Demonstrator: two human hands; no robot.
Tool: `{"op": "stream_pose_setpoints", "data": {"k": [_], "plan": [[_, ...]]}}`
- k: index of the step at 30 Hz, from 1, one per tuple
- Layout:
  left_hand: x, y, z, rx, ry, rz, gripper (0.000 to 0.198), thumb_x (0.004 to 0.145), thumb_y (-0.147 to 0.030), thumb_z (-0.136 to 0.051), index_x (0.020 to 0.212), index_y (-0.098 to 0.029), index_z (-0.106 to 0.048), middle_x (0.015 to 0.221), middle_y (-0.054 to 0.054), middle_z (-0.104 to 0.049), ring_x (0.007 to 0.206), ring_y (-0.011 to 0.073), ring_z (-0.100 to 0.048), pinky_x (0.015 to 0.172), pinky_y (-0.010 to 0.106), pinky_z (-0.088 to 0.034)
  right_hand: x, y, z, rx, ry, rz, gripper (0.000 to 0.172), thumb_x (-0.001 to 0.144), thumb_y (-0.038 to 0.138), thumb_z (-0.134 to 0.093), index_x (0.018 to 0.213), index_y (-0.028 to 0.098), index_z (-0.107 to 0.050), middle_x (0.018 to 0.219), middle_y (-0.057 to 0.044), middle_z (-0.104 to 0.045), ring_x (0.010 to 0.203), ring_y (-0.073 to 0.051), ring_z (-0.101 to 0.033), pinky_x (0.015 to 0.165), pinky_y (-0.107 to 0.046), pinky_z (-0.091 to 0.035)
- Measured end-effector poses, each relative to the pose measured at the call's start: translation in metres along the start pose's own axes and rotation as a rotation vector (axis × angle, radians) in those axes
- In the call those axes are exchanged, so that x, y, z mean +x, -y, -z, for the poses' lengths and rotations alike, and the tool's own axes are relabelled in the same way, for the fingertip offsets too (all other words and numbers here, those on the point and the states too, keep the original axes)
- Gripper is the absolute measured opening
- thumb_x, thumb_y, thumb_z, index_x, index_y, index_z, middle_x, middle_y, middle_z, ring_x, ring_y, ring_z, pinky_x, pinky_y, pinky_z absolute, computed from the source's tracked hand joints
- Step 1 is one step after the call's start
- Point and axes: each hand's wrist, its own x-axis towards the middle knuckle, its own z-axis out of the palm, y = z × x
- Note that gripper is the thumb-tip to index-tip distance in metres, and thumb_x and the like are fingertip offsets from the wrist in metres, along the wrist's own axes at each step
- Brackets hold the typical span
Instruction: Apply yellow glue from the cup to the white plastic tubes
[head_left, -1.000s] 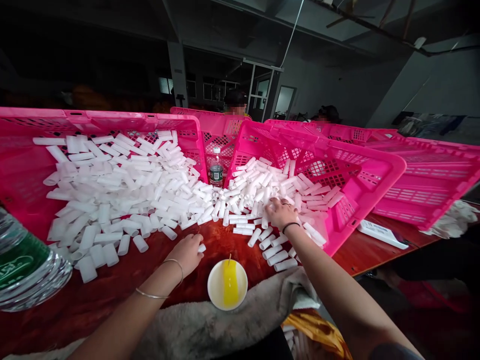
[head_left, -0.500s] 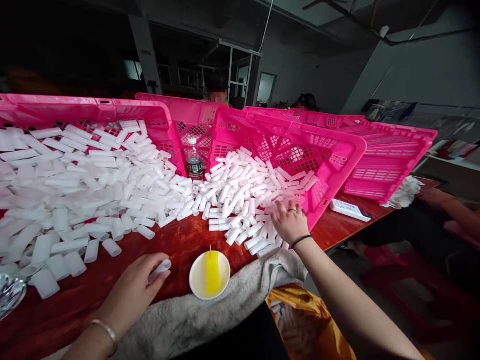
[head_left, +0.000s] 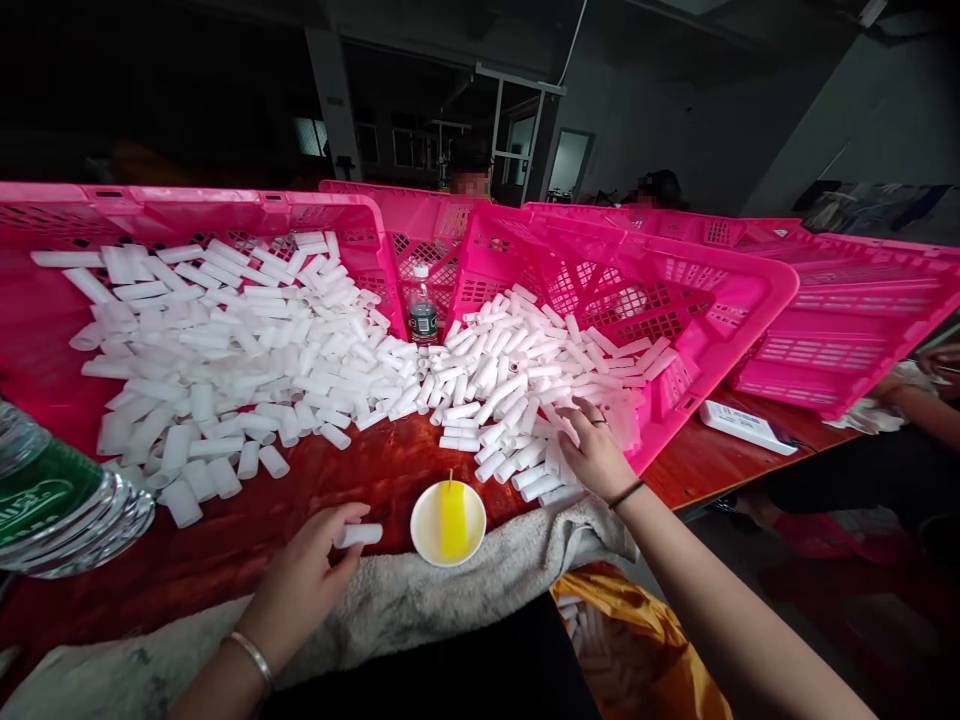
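Note:
My left hand [head_left: 311, 565] is closed on a short white plastic tube [head_left: 360, 535], pinched near the fingertips just above the table's front edge. To its right stands a small white bowl [head_left: 422, 520] holding a yellow block [head_left: 453, 522] with a thin stick rising from it. My right hand [head_left: 600, 455] rests at the near side of the right-hand pile of white tubes [head_left: 510, 375], its fingers apart and touching the tubes. A second, larger heap of tubes [head_left: 247, 350] spreads out on the left.
Tilted pink crates [head_left: 720, 300] stand behind both heaps, a small bottle [head_left: 422, 310] between them. At left a large bottle [head_left: 67, 500] leans in. A grey towel [head_left: 420, 590] lines the front edge; below hangs a yellow bag [head_left: 652, 640]. A white box [head_left: 746, 428] and another person's arm [head_left: 911, 395] are at right.
The view has turned left, bringing the large bottle into sight. In my left hand the tube now lies nearly level. My right hand stays at the pile, its fingers spread a little more.

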Motion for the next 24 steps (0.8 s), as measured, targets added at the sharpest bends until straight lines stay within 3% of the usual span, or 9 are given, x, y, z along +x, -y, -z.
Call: {"op": "stream_pose_setpoints", "data": {"k": [3, 7, 10, 13, 15, 18, 22, 24], "plan": [[0.002, -0.005, 0.005, 0.168, 0.119, -0.026, 0.038, 0.077, -0.019, -0.045, 0.112, -0.020, -0.060, 0.112, 0.008, -0.061, 0.106, 0.0237, -0.059, 0.095, 0.037, -0.047, -0.011, 0.018, 0.004, -0.010, 0.144, 0.165, 0.032, 0.084, 0.013, -0.041, 0.109, 0.015, -0.061, 0.117, -0.014, -0.054, 0.107, -0.024, -0.056, 0.094, -0.039, -0.045], [0.005, -0.013, 0.005, 0.324, 0.205, -0.001, 0.039, 0.077, -0.011, -0.046, 0.111, -0.019, -0.062, 0.111, 0.010, -0.060, 0.110, 0.0233, -0.055, 0.102, 0.038, -0.040, -0.005, 0.037, -0.008, -0.192, 0.407, 0.353, 0.039, 0.083, 0.006, -0.040, 0.111, 0.017, -0.064, 0.111, -0.013, -0.060, 0.098, -0.024, -0.058, 0.088, -0.037, -0.046], [0.009, -0.011, 0.008, 0.364, 0.228, 0.010, 0.038, 0.078, -0.021, -0.054, 0.115, -0.020, -0.060, 0.117, 0.010, -0.057, 0.114, 0.0254, -0.051, 0.101, 0.039, -0.039, 0.007, 0.041, -0.014, -0.338, 0.454, 0.391, 0.031, 0.084, 0.009, -0.043, 0.103, 0.016, -0.067, 0.097, -0.014, -0.062, 0.088, -0.026, -0.059, 0.080, -0.038, -0.046], [0.028, 0.002, 0.021, 0.436, 0.167, -0.015, 0.052, 0.079, -0.044, -0.057, 0.125, -0.021, -0.052, 0.131, 0.011, -0.050, 0.121, 0.0282, -0.046, 0.101, 0.039, -0.039, 0.010, 0.043, -0.009, -0.320, 0.387, 0.391, 0.025, 0.082, 0.011, -0.047, 0.098, 0.015, -0.066, 0.092, -0.013, -0.061, 0.082, -0.026, -0.060, 0.074, -0.038, -0.046], [0.058, 0.011, 0.036, 0.538, 0.058, -0.016, 0.060, 0.082, -0.054, -0.050, 0.129, -0.016, -0.048, 0.136, 0.015, -0.045, 0.126, 0.0305, -0.041, 0.103, 0.041, -0.037, 0.004, 0.047, -0.003, -0.194, 0.282, 0.320, 0.020, 0.081, 0.018, -0.050, 0.097, 0.015, -0.062, 0.089, -0.011, -0.061, 0.078, -0.025, -0.060, 0.071, -0.037, -0.046], [0.124, 0.016, 0.057, 0.606, -0.049, -0.036, 0.061, 0.086, -0.050, -0.044, 0.129, -0.007, -0.046, 0.139, 0.021, -0.039, 0.132, 0.0328, -0.031, 0.110, 0.043, -0.025, -0.012, 0.060, 0.001, 0.130, 0.143, 0.111, 0.018, 0.083, 0.033, -0.053, 0.094, 0.019, -0.054, 0.075, -0.005, -0.058, 0.066, -0.021, -0.056, 0.063, -0.034, -0.045], [0.213, 0.004, 0.070, 0.612, -0.068, -0.135, 0.051, 0.089, -0.045, -0.039, 0.132, -0.019, -0.044, 0.146, 0.011, -0.031, 0.137, 0.0277, -0.021, 0.114, 0.042, -0.012, -0.037, 0.075, -0.011, 0.563, 0.061, -0.159, 0.019, 0.083, 0.041, -0.056, 0.088, 0.024, -0.051, 0.069, -0.001, -0.056, 0.059, -0.018, -0.051, 0.056, -0.031, -0.043], [0.245, -0.001, 0.070, 0.602, -0.052, -0.120, 0.051, 0.088, -0.050, -0.038, 0.133, -0.025, -0.044, 0.148, 0.009, -0.028, 0.138, 0.0332, -0.015, 0.111, 0.053, -0.011, -0.048, 0.079, -0.019, 0.723, 0.020, -0.282, 0.021, 0.082, 0.043, -0.058, 0.088, 0.024, -0.052, 0.071, -0.002, -0.057, 0.060, -0.018, -0.052, 0.055, -0.031, -0.043]]}}
